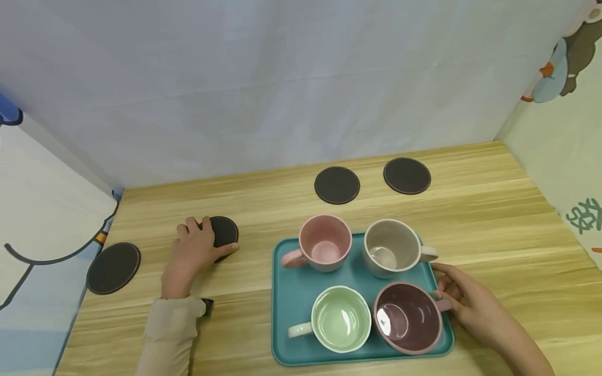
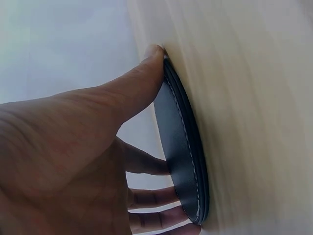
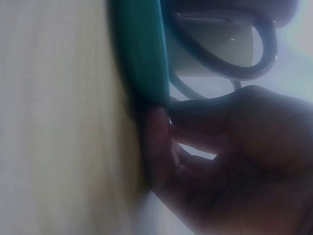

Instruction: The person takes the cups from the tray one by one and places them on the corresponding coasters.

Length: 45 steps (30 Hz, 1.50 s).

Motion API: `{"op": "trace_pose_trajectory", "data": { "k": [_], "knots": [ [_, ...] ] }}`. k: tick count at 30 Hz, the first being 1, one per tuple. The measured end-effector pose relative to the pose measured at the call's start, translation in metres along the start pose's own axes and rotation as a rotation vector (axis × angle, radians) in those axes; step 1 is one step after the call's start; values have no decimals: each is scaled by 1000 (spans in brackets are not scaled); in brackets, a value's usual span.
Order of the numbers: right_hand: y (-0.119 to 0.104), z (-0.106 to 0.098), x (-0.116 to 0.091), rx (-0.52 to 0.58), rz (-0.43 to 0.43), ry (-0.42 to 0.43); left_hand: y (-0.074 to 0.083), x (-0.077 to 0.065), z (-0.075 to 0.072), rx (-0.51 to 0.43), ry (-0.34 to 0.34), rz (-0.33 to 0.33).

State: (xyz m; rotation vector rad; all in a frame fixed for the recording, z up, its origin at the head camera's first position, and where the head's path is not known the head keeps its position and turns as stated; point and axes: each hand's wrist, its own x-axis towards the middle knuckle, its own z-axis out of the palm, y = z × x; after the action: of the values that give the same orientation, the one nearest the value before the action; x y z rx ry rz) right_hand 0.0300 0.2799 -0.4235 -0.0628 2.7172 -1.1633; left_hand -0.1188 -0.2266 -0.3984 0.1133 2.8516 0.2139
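My left hand (image 1: 192,253) spans a round black coaster (image 1: 224,231) on the wooden table, thumb at one edge and fingers at the opposite edge. In the left wrist view the coaster (image 2: 178,147) shows pale stitching and a layered rim. On the other side, my right hand (image 1: 472,303) pinches the right edge of a teal tray (image 1: 288,297). Four mugs stand on it: pink (image 1: 324,243), beige (image 1: 392,248), green (image 1: 341,318) and dark mauve (image 1: 407,317). The mauve mug's handle (image 3: 266,51) juts out above that hand.
Two more black coasters lie behind the tray, one at centre (image 1: 336,185) and one further right (image 1: 406,175). Another coaster (image 1: 113,268) sits at the table's left edge. A pale cloth wall (image 1: 282,94) rises behind the wooden table (image 1: 498,209).
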Motion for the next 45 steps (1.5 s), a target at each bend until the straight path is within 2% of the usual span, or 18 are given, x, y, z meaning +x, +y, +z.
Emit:
{"op": "trace_pose_trajectory", "data": {
  "k": [14, 27, 45],
  "knots": [
    [0, 0, 0, 32, -1, -5, 18, 30, -3, -58, -2, 99],
    [0, 0, 0, 23, 1, -2, 36, 54, -1, -226, 17, 135],
    [2, 0, 0, 32, -10, 3, 59, 84, -3, -228, 31, 144]
  ]
}}
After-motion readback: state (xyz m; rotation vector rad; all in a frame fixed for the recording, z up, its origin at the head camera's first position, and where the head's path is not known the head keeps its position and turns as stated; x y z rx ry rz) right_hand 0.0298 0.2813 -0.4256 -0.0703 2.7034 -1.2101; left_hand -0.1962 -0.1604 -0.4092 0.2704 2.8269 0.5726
